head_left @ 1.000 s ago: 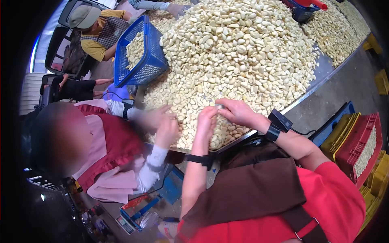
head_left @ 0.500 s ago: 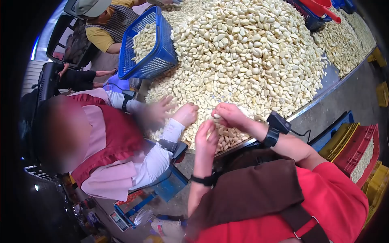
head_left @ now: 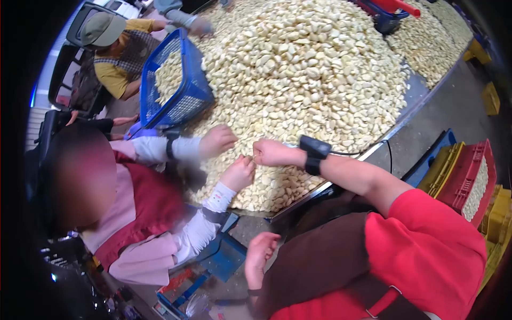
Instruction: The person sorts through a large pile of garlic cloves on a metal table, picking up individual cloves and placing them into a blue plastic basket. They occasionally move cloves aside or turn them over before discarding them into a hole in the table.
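Note:
A large heap of pale, oval pieces (head_left: 309, 80), like peeled garlic cloves, covers the metal-edged table. My right hand (head_left: 271, 153) reaches over the near left part of the heap with its fingers closed, the tips meeting a co-worker's fingers. Whatever lies between them is too small to make out. The co-worker's near hand (head_left: 238, 173) is pinched there, and their other hand (head_left: 217, 141) hovers blurred just beyond. My left hand (head_left: 260, 253) is drawn back off the table, beside my brown apron (head_left: 320, 256), fingers curled in; their contents are hidden.
A blue basket (head_left: 200, 88) of the same pieces stands at the heap's left. Red and yellow crates (head_left: 472, 181) are stacked at right, below the table edge (head_left: 381, 146). The co-worker in a dark red vest (head_left: 154, 186) is close on my left; other people stand farther back.
My hands were together over the near table edge. My right hand has moved left to the co-worker's fingers, while my left hand has dropped back towards my body. The view has shifted.

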A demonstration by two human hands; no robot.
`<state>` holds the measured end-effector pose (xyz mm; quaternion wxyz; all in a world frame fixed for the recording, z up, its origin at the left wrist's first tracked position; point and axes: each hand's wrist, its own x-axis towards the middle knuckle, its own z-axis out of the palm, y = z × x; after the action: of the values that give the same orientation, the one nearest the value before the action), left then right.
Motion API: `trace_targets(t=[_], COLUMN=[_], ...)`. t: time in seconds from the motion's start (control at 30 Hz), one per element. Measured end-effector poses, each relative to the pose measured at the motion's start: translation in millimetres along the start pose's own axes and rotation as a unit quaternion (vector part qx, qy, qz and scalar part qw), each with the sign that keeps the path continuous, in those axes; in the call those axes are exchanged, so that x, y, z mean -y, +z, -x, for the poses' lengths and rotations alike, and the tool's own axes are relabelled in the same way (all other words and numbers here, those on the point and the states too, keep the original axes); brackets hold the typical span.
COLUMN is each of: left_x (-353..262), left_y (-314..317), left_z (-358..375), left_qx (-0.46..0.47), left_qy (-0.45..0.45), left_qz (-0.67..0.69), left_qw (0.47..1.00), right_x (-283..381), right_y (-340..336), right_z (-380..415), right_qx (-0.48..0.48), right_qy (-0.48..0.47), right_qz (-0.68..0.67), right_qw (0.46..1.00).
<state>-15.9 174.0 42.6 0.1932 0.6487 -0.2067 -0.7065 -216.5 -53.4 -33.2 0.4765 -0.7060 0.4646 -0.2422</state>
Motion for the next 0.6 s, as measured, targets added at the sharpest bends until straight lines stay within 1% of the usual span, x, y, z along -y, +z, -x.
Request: trace_targets(t=[0.03, 0.07, 0.1, 0.13, 0.17, 0.2, 0.23, 0.27, 0.3, 0.33, 0.37, 0.4, 0.43, 0.47, 0.5, 0.53, 0.57, 0.6], left_x=[-18, -31, -47, -66, -84, -98, -102, -104, -112, -117, -113, -108, -103, -100, -98, -97, -98, -101], left_y=[13, 23, 37, 54, 76, 100, 121, 141, 160, 176, 190, 203, 213, 220, 226, 230, 231, 229], left_z=[-2, -7, -18, -32, -46, -58, -78, -95, -103, -107, -109, -113, -116, -117, -117, -119, -124, -124], left_qx=[0.008, 0.013, 0.035, 0.057, 0.021, -0.015, -0.008, 0.002, 0.032, 0.063, 0.072, 0.084, 0.095, 0.103, 0.128, 0.15, 0.141, 0.145], left_qy=[0.09, 0.174, 0.219, 0.265, 0.288, 0.309, 0.422, 0.526, 0.582, 0.631, 0.632, 0.643, 0.652, 0.65, 0.624, 0.595, 0.59, 0.59], left_qz=[0.058, 0.115, 0.16, 0.205, 0.156, 0.105, 0.013, -0.078, -0.17, -0.257, -0.255, -0.265, -0.277, -0.276, -0.229, -0.182, -0.139, -0.14], left_qw=[0.994, 0.978, 0.962, 0.941, 0.945, 0.945, 0.907, 0.847, 0.795, 0.73, 0.728, 0.713, 0.699, 0.7, 0.736, 0.769, 0.783, 0.782], right_x=[-4, -9, -13, -14, -11, -3, 5, 12, 19, 21, 3, -13, -25, -36, -40, -43, -48, -51], right_y=[-9, -18, -21, -24, -32, -39, -43, -48, -55, -61, -58, -56, -55, -52, -52, -56, -63, -70], right_z=[11, 31, 52, 69, 82, 96, 109, 120, 128, 135, 139, 143, 148, 154, 156, 163, 175, 184], right_qx=[0.061, 0.103, 0.091, 0.078, 0.074, 0.044, 0.014, 0.008, -0.076, -0.16, -0.179, -0.188, -0.204, -0.218, -0.293, -0.295, -0.277, -0.261], right_qy=[0.09, 0.146, 0.161, 0.172, 0.171, 0.172, 0.174, 0.175, 0.18, 0.18, 0.134, 0.131, 0.098, 0.065, 0.124, 0.123, 0.128, 0.133], right_qz=[-0.232, -0.476, -0.555, -0.629, -0.626, -0.671, -0.714, -0.715, -0.745, -0.768, -0.77, -0.768, -0.779, -0.789, -0.785, -0.785, -0.788, -0.789], right_qw=[0.967, 0.861, 0.811, 0.754, 0.757, 0.72, 0.678, 0.677, 0.638, 0.594, 0.598, 0.598, 0.585, 0.571, 0.532, 0.53, 0.535, 0.54])
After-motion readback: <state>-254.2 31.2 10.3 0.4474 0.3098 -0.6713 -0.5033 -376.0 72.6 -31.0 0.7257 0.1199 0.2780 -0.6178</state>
